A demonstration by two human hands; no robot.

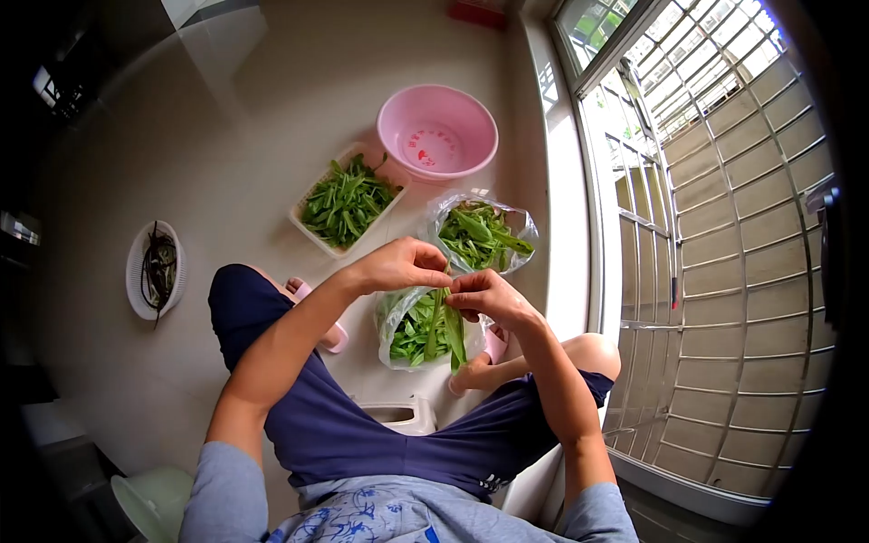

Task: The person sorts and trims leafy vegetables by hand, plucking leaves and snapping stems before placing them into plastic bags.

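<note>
My left hand (405,263) and my right hand (485,295) meet in front of me, fingers pinched on the stem of a leafy green stalk (454,337). Its long leaves hang down from my fingers. Right beneath is a clear plastic bag (387,337) with cut greens (418,330) inside. Just beyond my hands stands a second plastic bag (523,224), filled with longer leafy greens (475,231). A rectangular basket (312,237) heaped with trimmed greens (348,201) sits past my left hand.
A pink basin (457,136) stands at the back. Off to the left, a white oval basket (136,271) holds dark, thin, long pieces (160,267). A window with metal bars (715,253) runs along the right. Between my knees is a white stool (412,416); a pale green bucket (149,502) is at lower left.
</note>
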